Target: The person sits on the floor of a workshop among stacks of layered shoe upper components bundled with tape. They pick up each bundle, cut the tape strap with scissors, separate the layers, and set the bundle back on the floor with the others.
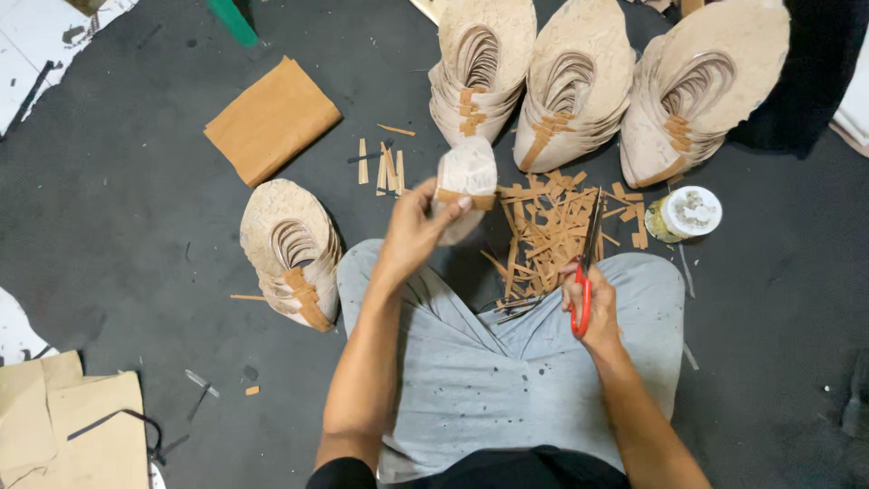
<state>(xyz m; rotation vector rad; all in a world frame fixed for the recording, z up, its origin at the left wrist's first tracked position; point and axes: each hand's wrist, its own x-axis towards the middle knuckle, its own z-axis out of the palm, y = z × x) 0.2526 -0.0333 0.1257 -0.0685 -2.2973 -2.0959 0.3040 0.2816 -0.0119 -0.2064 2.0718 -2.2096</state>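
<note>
Head view, looking down on crossed legs in grey shorts [507, 362] on a dark floor [136, 226].

Left hand [412, 226], centre of frame: closed around a pale shoe upper [466, 177] with a tan strip across it, raised above the left knee. Right hand [593, 303], right of centre: clasped on red-handled scissors [587, 263], blades pointing up the frame over a heap of tan strip offcuts [548, 231] lying between the knees and the upper stacks.

Along the top edge: three stacks of pale uppers [579, 81], side by side, each with tan strips at the opening. Left of centre, just beside the left knee: a fourth stack [290, 249]. Upper left: a folded tan sheet [272, 118], with a few loose strips [385, 167] between it and the held upper. Right of the offcut heap: a small round tin [690, 213] with a whitish top. Lower left corner: brown card pieces [63, 426].
</note>
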